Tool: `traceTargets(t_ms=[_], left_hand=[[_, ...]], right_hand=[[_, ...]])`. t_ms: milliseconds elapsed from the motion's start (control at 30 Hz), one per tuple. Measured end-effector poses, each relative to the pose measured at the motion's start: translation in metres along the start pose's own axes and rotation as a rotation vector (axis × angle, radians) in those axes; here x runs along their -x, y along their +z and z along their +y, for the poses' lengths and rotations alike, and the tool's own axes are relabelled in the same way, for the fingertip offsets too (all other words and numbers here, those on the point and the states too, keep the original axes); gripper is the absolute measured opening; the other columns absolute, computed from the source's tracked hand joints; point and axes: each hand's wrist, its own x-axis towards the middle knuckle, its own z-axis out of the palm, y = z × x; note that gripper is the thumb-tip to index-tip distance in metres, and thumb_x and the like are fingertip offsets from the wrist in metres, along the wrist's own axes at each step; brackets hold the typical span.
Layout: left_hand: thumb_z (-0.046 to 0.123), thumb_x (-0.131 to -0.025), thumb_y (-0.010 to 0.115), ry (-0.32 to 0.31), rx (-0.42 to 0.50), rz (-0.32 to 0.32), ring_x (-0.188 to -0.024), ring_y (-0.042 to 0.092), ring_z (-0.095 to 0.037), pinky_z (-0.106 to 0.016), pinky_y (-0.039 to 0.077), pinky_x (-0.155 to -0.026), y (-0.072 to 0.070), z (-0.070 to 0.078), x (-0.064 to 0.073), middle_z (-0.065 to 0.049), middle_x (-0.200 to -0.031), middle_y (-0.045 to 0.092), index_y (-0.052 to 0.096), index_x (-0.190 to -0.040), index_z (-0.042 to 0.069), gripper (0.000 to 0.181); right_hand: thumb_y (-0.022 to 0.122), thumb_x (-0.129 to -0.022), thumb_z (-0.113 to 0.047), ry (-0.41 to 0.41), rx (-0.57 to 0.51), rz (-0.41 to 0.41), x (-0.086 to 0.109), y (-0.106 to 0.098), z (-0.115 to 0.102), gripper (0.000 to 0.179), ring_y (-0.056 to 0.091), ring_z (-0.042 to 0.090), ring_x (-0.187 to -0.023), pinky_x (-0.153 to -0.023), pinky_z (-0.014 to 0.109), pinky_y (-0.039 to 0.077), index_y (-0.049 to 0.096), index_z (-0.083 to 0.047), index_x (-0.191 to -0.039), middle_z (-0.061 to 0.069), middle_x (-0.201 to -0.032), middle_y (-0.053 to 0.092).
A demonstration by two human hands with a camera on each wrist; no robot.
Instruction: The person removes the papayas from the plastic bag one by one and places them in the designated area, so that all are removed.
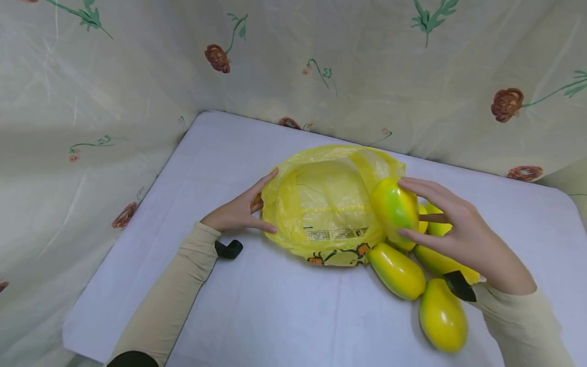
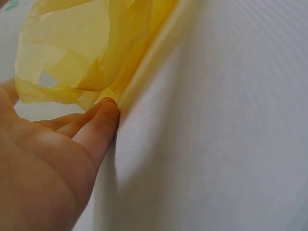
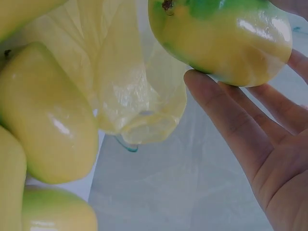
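A yellow plastic bag (image 1: 335,204) lies on its side mid-table, its mouth spread wide. My left hand (image 1: 240,209) touches its left rim, thumb and fingers spread apart; in the left wrist view the fingertips (image 2: 111,103) meet the bag's edge beside the white cloth. At the right rim, my right hand (image 1: 458,229) holds a yellow-green mango (image 1: 395,206) between thumb and fingers. The right wrist view shows that mango (image 3: 221,41) against the fingertips, with the bag (image 3: 139,82) beside it. Printed text and a cartoon figure mark the bag.
Several more mangoes lie right of the bag, including one (image 1: 398,271) against its lower corner and one (image 1: 443,315) nearer the front. Others sit partly hidden under my right hand. A white cloth (image 1: 284,316) covers the table; a floral curtain (image 1: 275,61) hangs behind.
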Motion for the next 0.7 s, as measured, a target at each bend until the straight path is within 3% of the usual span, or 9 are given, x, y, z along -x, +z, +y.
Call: traceTargets(t_ms=[467, 700], left_hand=[[0.012, -0.076, 0.093, 0.001, 0.004, 0.000, -0.161, 0.018, -0.018, -0.042, 0.026, -0.131, 0.001, 0.000, -0.001, 0.013, -0.174, -0.001, 0.004, -0.163, 0.050, 0.131], [0.012, -0.076, 0.093, 0.002, 0.008, 0.000, -0.161, 0.019, -0.019, -0.043, 0.027, -0.130, 0.001, 0.001, 0.000, 0.012, -0.174, 0.000, 0.004, -0.163, 0.050, 0.131]], right_hand=[[0.091, -0.071, 0.007, 0.109, 0.003, 0.092, 0.034, -0.005, 0.009, 0.099, 0.047, -0.012, -0.127, -0.082, -0.001, 0.050, 0.049, -0.023, -0.155, -0.016, -0.156, 0.046], [0.091, -0.071, 0.007, 0.156, 0.002, 0.113, 0.048, -0.007, 0.008, 0.099, 0.046, -0.012, -0.127, -0.081, -0.001, 0.050, 0.049, -0.025, -0.155, -0.016, -0.156, 0.047]])
